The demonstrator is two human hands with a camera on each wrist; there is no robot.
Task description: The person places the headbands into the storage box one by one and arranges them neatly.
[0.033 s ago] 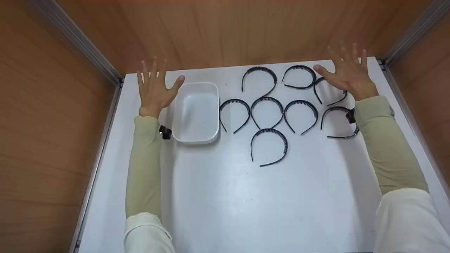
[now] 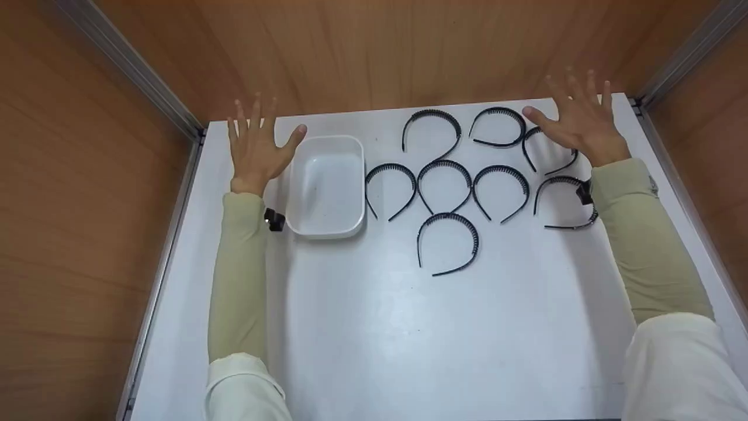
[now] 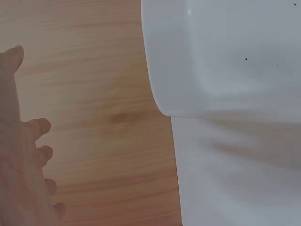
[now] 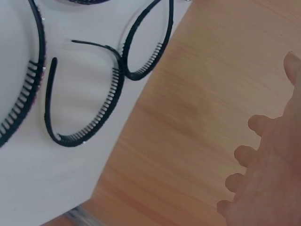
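Several black toothed headbands lie on the white table, among them one at the front [image 2: 474, 242], one in the centre [image 2: 469, 182] and one at the back [image 2: 453, 120]. My left hand [image 2: 255, 153] is raised with fingers spread, holding nothing, beside a white plastic tub [image 2: 326, 237]. On the right, my right hand [image 2: 584, 126] is also raised and spread, and nothing is in it. It overlaps a headband [image 2: 529, 161] at the back right. Under the right wrist, another headband [image 2: 536, 196] is partly hidden. The right wrist view shows a headband [image 4: 106, 110] close to the table edge.
Wooden panels [image 2: 409, 52] stand behind the table and at both sides, with metal rails [image 2: 149, 82] at the corners. The white tabletop [image 2: 438, 339] stretches toward me. Small dark specks [image 3: 246, 59] show inside the tub.
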